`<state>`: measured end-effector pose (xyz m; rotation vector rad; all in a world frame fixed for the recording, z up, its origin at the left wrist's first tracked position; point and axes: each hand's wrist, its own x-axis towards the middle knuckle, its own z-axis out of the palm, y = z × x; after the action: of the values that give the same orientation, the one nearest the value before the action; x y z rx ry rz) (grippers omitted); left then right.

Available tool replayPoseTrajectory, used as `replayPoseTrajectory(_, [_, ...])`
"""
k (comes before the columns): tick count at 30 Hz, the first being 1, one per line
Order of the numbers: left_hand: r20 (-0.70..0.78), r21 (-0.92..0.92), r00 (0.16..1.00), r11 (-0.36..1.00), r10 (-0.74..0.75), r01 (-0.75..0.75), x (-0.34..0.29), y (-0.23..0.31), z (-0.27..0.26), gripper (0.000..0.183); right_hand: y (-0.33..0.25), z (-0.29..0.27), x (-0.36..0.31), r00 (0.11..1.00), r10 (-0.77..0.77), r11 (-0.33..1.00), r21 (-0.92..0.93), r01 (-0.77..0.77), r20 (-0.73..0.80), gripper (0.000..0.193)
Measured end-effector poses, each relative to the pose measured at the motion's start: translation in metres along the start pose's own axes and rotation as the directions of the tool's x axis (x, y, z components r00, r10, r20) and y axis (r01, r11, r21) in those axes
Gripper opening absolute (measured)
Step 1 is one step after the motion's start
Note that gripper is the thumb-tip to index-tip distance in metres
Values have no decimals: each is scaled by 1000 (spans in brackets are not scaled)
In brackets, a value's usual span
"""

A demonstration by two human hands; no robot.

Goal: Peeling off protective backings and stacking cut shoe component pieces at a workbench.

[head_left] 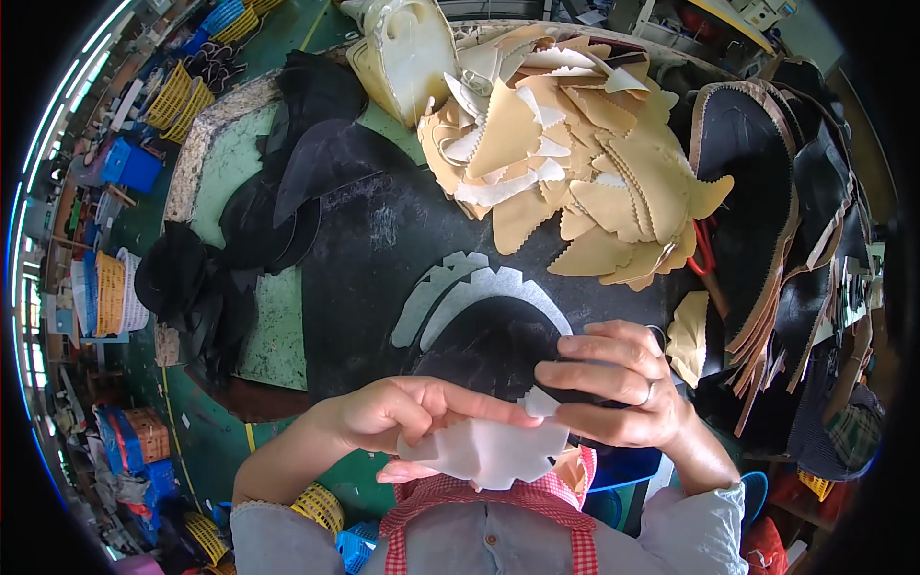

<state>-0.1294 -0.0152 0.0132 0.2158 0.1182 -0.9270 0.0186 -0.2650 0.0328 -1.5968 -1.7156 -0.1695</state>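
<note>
While the left hand (407, 419) pinches a pale scalloped piece (494, 455) lying between both hands, its long axis runs crosswise toward the right hand (628, 388), whose fingers curve apart near the opposite end; whether they grip it, one cannot tell.

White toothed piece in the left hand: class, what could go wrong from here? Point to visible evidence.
1. The white toothed piece might bend or crease: it looks thin, and the left hand holds it while the right hand is at its upper edge.
2. The loose tan pieces could slide, since they overlap in an uneven heap.
3. The red-handled tool might be overlooked, lying close beside that heap.
</note>
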Motion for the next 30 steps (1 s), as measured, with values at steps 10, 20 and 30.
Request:
replayPoseTrajectory(10, [-83,-233,996,972,-23,3,3,3,15,92,2,0,9,999,39,998,46,-38,-28,36])
replayPoseTrajectory(20, [-110,26,993,999,-41,44,-2,6,15,90,-2,-5,16,831,401,503,666,-551,385,40])
replayPoseTrajectory(30, [151,233,916,888,371,-397,12,-9,11,88,-16,20,-12,736,667,556,736,-387,-116,17])
